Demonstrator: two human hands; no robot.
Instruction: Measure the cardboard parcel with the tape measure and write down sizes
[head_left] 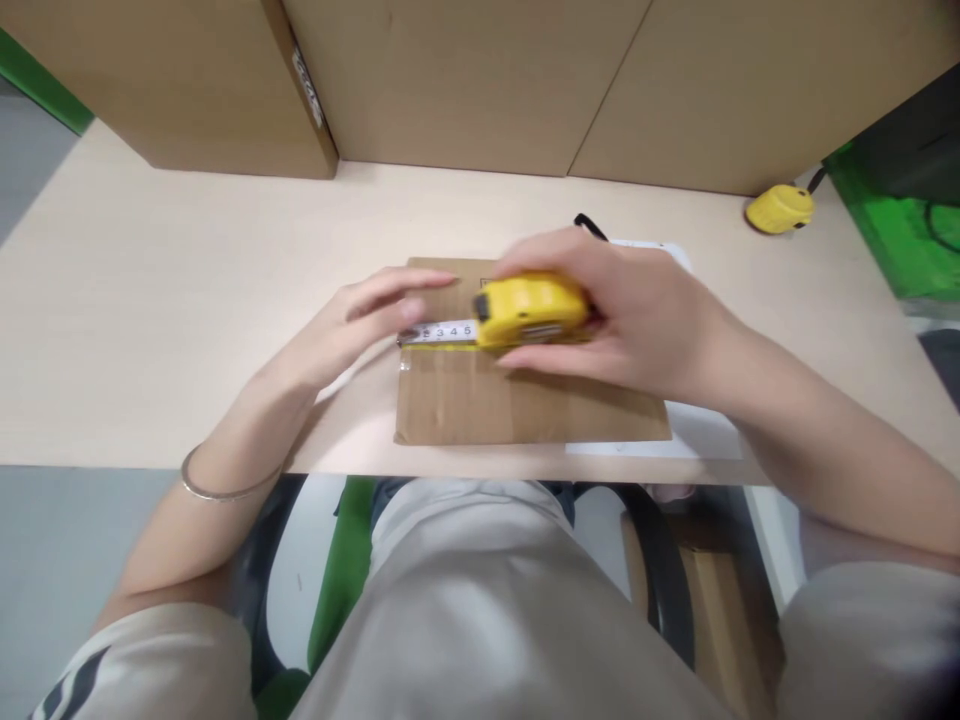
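Tape measure, yellow, lies over a flat cardboard piece at the desk's near edge. Head view: the right hand is closed around the case; the left hand's fingertips pin the blade's end at the cardboard's left edge, fingers extended. A true reading likely needs the blade flat and parallel to that edge. A white sheet lies beneath; a second yellow tape and cartons stand behind, well apart.

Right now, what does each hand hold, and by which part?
Right hand grips the tape measure by its case; left hand pins the blade's end.
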